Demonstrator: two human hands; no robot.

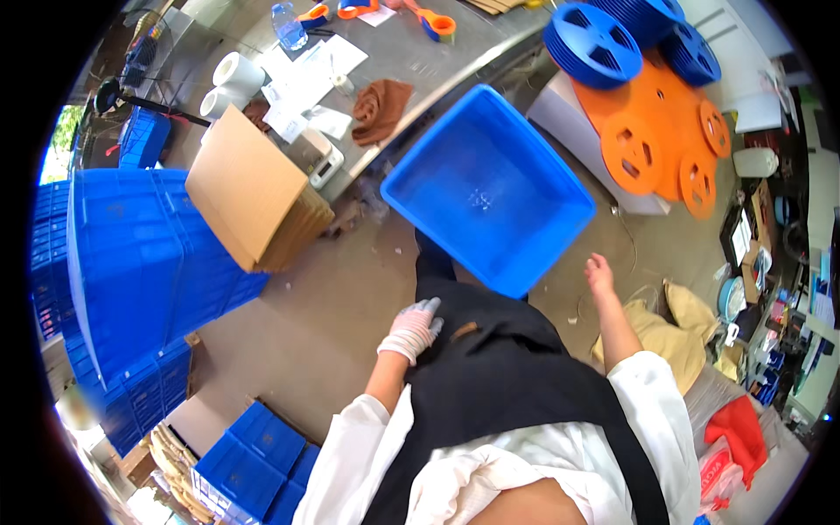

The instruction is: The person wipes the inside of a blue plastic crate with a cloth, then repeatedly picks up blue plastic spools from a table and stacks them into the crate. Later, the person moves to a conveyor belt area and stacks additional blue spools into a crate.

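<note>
Wearing black apron [503,389] over white sleeves [363,446], probably to guard clothes. Resting left hand [413,331] by apron's left side, gripping nothing visible. Gloved, fingers slightly apart and gently bent; can't tell if pressing on fabric or just above it. Looks idle.

Holding right hand [598,273] bare, out beside right corner of blue bin [503,144], apart from rim. Fingers loosely bent, clamped on nothing visible; can't tell gaps between. Maybe ungloved for better feel, just guessing.

Find bin straight ahead, between apron and bench [398,54], mouth up, pale specks [481,200] on inside base. Can't see either hand on it, so must be propped from below; can't tell by what. Probably set mouth-up and central to suit both hands.

Look right for tan sacks [661,341], slumped low, likely too limp to stand. Look left for cardboard [245,188], layered flat near bench, probably to save room; then blue crates [149,262], piled high, likely for same reason.

Past bin, right: orange reels [628,150] laid flat, blue reels [595,45] stacked beyond, likely for stability.

On bench: brown cloth [381,112] near front edge, papers [337,57], white rolls [238,74], bottle [289,28], orange-handled tools [437,26] farther back, presumably parked within reach.
</note>
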